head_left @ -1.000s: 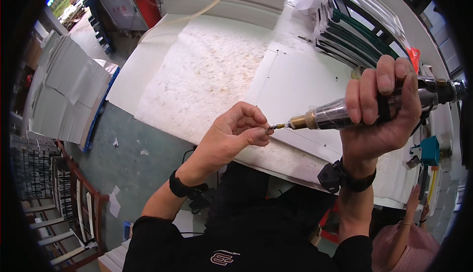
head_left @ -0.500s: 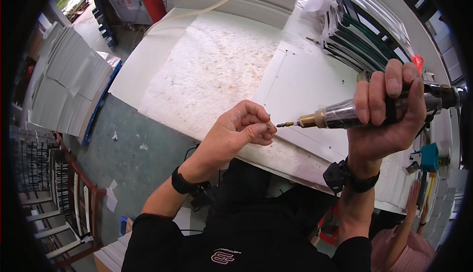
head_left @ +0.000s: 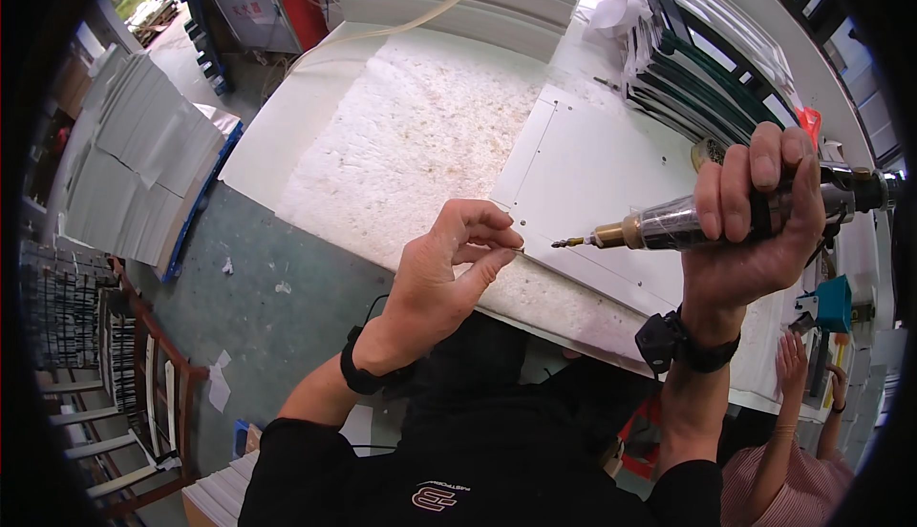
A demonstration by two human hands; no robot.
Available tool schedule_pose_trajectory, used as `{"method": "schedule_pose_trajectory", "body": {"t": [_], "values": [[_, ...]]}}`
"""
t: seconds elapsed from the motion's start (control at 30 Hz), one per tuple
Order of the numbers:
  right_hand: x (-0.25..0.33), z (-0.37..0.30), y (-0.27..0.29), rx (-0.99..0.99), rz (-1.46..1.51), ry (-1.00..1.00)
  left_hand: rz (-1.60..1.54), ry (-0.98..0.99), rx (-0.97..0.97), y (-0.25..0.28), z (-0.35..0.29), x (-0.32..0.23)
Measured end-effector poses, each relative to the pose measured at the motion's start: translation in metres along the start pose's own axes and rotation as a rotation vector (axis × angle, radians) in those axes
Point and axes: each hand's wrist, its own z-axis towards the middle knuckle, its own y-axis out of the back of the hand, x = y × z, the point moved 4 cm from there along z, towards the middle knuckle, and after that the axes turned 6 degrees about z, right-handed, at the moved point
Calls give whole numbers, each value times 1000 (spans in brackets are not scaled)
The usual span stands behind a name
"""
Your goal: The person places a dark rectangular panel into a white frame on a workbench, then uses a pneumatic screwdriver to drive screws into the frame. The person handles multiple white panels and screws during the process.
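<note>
My right hand [head_left: 750,212] is wrapped round a power screwdriver [head_left: 669,228] with a clear barrel and a brass nose, held level above the work. Its thin bit [head_left: 571,242] points left, a short gap from my left fingertips. My left hand [head_left: 444,264] is curled, thumb and fingers drawn together at the near edge of a white panel [head_left: 597,183]. A tiny screw-like piece [head_left: 520,251] shows at those fingertips, too small to make out fully. The panel lies on a white, speckled padded cloth [head_left: 411,136] and has several small dark dots.
Green and white frames [head_left: 693,73] are stacked at the back right. A pale hose [head_left: 430,16] crosses the back of the table. White boards [head_left: 138,159] stand piled at left. Another person's hand [head_left: 791,365] shows at lower right, near a teal tool [head_left: 833,305].
My left hand has drawn slightly left, away from the bit, with its fingers loosening a little. The screwdriver has shifted slightly right, widening the gap. The other person's hands have moved.
</note>
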Motion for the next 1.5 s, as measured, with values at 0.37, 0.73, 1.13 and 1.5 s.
{"method": "schedule_pose_trajectory", "body": {"t": [0.37,0.73,1.13,1.5], "values": [[16,-6,6,-33,-3,29,226,-165,-145,12,-10,-9],[100,-9,45,-152,-531,235,-100,25,42,5,45,-44],[147,-36,99,-393,-711,304,843,-578,473,-195,175,-19],[160,-54,134,-490,-620,280,1128,-704,665,-240,180,-7]]}}
